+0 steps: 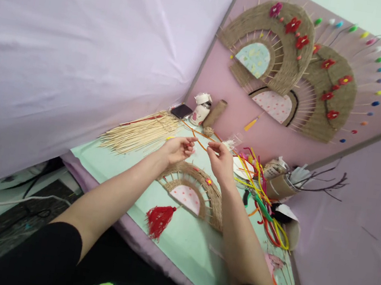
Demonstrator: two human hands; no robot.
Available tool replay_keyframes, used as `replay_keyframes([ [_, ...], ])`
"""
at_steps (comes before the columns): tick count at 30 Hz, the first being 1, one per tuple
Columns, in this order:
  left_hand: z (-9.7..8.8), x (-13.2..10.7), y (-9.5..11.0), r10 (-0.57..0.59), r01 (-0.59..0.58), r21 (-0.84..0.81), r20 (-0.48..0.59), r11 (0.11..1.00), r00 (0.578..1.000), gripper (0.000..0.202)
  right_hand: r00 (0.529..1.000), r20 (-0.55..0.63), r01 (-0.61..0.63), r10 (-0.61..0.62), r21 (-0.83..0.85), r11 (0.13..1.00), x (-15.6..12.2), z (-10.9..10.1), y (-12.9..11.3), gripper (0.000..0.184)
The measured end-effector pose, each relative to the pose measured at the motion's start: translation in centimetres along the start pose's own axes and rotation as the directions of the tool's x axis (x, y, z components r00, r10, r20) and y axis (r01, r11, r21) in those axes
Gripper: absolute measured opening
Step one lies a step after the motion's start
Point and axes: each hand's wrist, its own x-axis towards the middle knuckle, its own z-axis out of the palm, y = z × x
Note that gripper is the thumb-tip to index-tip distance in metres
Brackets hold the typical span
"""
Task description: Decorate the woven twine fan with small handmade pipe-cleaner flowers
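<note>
Over the table's middle, my left hand has curled fingers, with thumb and forefinger close together. My right hand faces it in a pinch, a small gap away. An orange pipe cleaner runs through the gap near both fingertips; whether either hand grips it I cannot tell. Below the hands lies a half-round fan woven from brown twine, with a pink dotted centre and small flowers. My right forearm covers part of its right side. A red tassel hangs off its lower edge onto the table.
A bundle of thin sticks lies at left, near a phone, a can and a twine roll. Coloured pipe cleaners and a pot of twigs crowd the right. Finished fans hang on the pink board.
</note>
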Motion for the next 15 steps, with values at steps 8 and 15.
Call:
replay_keyframes([
  [8, 1.6, -4.0, -4.6, -0.008, 0.009, -0.21, 0.005, 0.978, 1.0, 0.023, 0.932, 0.119, 0.355, -0.341, -0.132, 0.925, -4.6, -1.5, -2.9, 0.021],
  [15, 0.5, -4.1, -4.1, 0.157, -0.158, -0.117, -0.018, 0.98, 0.987, 0.044, 0.802, 0.408, 0.592, -0.436, -0.452, 0.667, -4.6, -0.4, -1.7, 0.048],
])
